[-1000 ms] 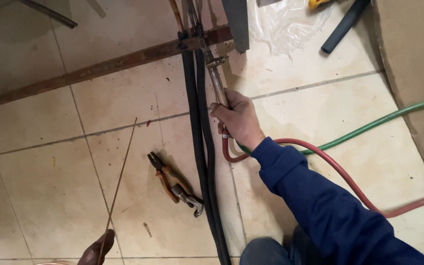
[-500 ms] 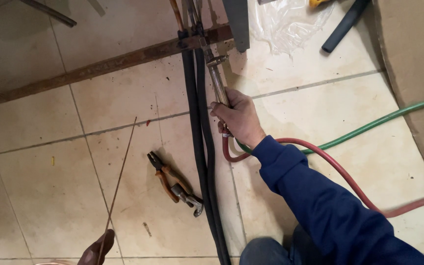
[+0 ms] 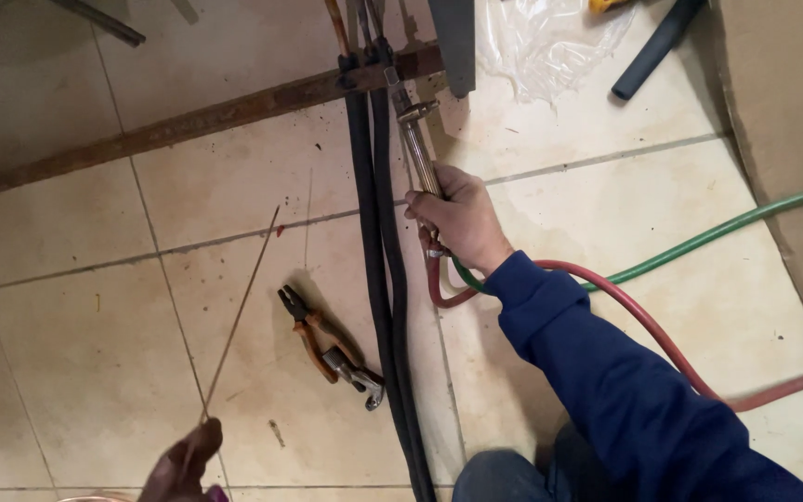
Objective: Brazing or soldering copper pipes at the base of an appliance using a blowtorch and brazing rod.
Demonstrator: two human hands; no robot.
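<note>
Tiled floor (image 3: 95,372) carries everything; I'm looking down on it. Rusty flat bar (image 3: 197,121) runs from the far middle down toward the left edge of the floor in view. Two black insulated pipes (image 3: 385,307) run near to far up the middle, meeting the bar at the far end. Green hose (image 3: 699,244) and red hose (image 3: 652,325) come in from the right side and curl to the torch base.

Torch (image 3: 417,153): long axis near to far, tip pointing away at the pipe-and-bar junction, just right of the pipes. My right hand (image 3: 462,223) is wrapped tight round its handle, so the right is the nearer hand by far. Left hand (image 3: 183,460) sits at the near edge, well apart, pinching the near end of a thin filler rod (image 3: 239,311) that slants up and right toward the junction, tip well short of it.

Pliers (image 3: 327,349) lie between rod and pipes, untouched.

Hard to see: torch tip and the joint itself crowd together at the top, no flame I can make out; left hand partly cut off by the frame
</note>
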